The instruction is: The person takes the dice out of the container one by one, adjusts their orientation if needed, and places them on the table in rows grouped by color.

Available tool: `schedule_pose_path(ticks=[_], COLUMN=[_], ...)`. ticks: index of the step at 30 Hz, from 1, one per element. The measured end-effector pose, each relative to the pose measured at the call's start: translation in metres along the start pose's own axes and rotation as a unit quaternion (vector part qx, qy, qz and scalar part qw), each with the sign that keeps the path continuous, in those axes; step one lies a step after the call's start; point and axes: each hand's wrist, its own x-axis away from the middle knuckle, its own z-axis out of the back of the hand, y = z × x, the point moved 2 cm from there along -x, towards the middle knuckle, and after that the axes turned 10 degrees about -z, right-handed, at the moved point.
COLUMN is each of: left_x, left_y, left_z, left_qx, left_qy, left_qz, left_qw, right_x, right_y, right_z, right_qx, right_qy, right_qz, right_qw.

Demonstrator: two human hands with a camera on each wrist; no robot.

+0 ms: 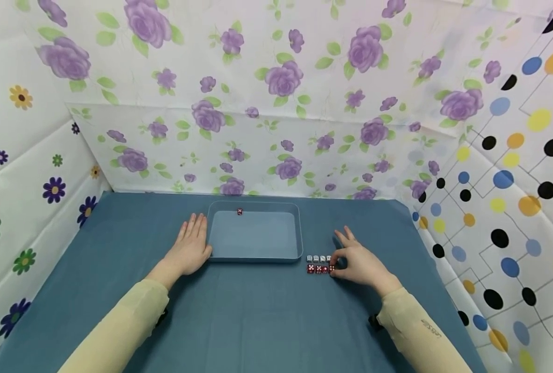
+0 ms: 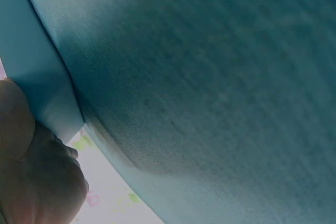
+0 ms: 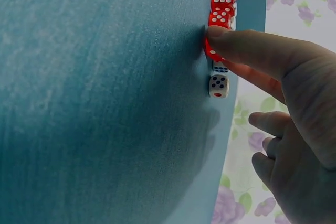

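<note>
A shallow blue-grey tray [image 1: 254, 259] lies on the cloth with one red die [image 1: 239, 211] near its back edge. My left hand [image 1: 189, 248] rests at the tray's left side, fingers straight and thumb by the corner. To the right of the tray, red dice [image 1: 318, 269] form a row in front of a row of white dice [image 1: 319, 258]. My right hand [image 1: 360, 263] pinches the red die [image 3: 211, 52] at the right end between thumb and index finger, the other fingers raised. In the right wrist view, a white die [image 3: 219, 86] sits just past it.
A blue cloth [image 1: 258, 316] covers the table. Behind it hangs a purple-flowered sheet [image 1: 258, 140], with a daisy-patterned sheet [image 1: 29, 176] on the left and a dotted sheet [image 1: 505, 217] on the right.
</note>
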Motion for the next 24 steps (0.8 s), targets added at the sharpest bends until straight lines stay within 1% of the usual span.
schedule_pose_path(ticks=[4,6,12,16,24], left_x=[-0.0024,-0.0026,0.0006,0.0026,0.0017], left_y=[-0.0017,-0.0023,-0.0040,-0.0030,-0.0029], left_z=[-0.0005,-0.0007,-0.0057,-0.0053,-0.0045], left_qx=[0.005,0.006,0.013,0.012,0.008], left_qy=[0.005,0.001,-0.005,-0.005,-0.002], left_qz=[-0.001,0.000,0.004,0.005,0.003], left_qw=[1.0000,1.0000,0.9999,0.9999,1.0000], right_x=[-0.0005,-0.0003,0.0039,0.0059,0.0070], right_y=[-0.0007,-0.0011,-0.0009,-0.0021,-0.0052], right_z=[0.0023,0.0027,-0.0013,-0.0020,0.0057], right_qx=[0.001,0.002,0.000,-0.001,-0.008], right_qy=[0.009,0.007,-0.002,-0.002,0.002], right_qz=[0.005,0.006,0.004,0.005,0.009], right_qw=[1.000,1.000,1.000,1.000,1.000])
